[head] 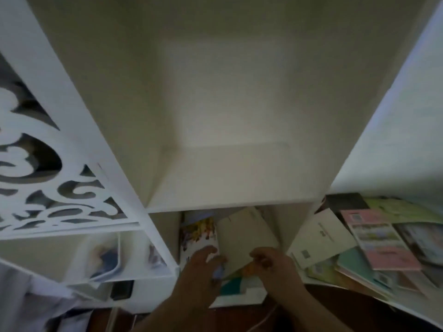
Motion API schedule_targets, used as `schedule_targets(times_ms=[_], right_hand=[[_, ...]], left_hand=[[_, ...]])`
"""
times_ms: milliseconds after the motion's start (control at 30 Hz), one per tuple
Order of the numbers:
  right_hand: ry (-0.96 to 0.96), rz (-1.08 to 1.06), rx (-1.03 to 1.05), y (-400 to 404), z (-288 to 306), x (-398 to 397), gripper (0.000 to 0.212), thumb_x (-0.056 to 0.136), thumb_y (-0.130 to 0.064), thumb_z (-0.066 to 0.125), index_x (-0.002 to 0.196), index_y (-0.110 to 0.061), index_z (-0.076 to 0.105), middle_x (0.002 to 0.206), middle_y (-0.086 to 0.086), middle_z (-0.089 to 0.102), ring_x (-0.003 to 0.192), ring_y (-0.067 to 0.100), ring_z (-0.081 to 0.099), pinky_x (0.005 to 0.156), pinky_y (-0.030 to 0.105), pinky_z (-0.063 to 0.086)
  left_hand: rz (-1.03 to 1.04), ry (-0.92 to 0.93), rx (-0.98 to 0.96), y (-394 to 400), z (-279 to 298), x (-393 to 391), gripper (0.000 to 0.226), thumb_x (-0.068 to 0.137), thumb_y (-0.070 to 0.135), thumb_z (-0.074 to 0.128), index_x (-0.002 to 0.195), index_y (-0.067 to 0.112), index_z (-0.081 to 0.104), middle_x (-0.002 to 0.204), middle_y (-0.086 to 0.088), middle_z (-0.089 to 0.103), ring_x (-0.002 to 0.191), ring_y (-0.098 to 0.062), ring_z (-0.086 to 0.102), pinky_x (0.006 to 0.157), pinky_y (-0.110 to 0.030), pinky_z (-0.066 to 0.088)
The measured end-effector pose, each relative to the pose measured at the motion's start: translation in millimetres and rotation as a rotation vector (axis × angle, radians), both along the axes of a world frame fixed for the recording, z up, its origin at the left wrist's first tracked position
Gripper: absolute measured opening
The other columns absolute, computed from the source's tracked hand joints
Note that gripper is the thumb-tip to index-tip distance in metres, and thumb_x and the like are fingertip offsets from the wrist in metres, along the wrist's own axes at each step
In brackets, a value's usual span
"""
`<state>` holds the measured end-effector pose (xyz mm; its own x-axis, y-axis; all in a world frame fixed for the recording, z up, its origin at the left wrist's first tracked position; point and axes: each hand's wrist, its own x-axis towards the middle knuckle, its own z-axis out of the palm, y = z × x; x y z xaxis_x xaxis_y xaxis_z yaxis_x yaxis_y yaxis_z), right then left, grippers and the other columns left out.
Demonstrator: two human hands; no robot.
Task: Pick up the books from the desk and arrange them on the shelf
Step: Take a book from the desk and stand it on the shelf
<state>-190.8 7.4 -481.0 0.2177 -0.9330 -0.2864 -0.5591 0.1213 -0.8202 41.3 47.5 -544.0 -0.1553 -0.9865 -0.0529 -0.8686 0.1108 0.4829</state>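
A white shelf unit (227,202) fills the view, its upper compartment bare. In the lower compartment a beige book (244,238) leans tilted next to a book with a colourful picture cover (199,233). My left hand (203,267) touches the picture-cover book and the beige book's left edge with curled fingers. At the beige book's lower right corner, my right hand (273,262) grips it. A teal and white book (239,286) lies below both hands. The frame is blurred.
A heap of books (374,245) lies on the dark wooden desk (335,307) to the right, among them pink, green and white covers. A white carved panel (48,178) stands at the left, with a white box (107,257) under it.
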Motion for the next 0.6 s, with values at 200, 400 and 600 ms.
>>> schedule_targets(times_ms=[200,400,600], right_hand=[[-0.217,-0.011,0.438,-29,-85,27,0.061,0.1,-0.008,0.067,0.15,-0.032,0.043,0.146,-0.002,0.053,0.117,0.017,0.061,0.094,0.031,0.059],[-0.3,0.02,0.61,-43,-96,52,0.094,0.089,-0.045,0.075,0.166,-0.027,0.024,0.157,-0.008,0.047,0.127,0.016,0.06,0.107,0.04,0.055],[-0.772,-0.264,0.95,-68,-83,48,0.072,0.092,-0.074,0.057,0.134,-0.017,0.066,0.13,0.02,0.071,0.122,0.044,0.065,0.101,0.056,0.056]], left_hand=[[0.145,-0.108,0.375,-40,-53,3,0.122,0.061,0.105,0.046,0.143,0.065,-0.035,0.17,-0.003,-0.031,0.158,-0.041,-0.017,0.125,-0.063,0.02],[0.265,-0.119,0.342,-38,-58,-25,0.112,0.097,0.052,0.067,0.15,0.053,-0.032,0.172,-0.005,-0.024,0.159,-0.046,-0.005,0.119,-0.062,0.034],[0.178,-0.122,0.11,-16,-30,-11,0.054,0.107,0.029,0.045,0.16,0.03,0.033,0.162,-0.007,0.041,0.146,-0.028,0.044,0.118,-0.033,0.035]])
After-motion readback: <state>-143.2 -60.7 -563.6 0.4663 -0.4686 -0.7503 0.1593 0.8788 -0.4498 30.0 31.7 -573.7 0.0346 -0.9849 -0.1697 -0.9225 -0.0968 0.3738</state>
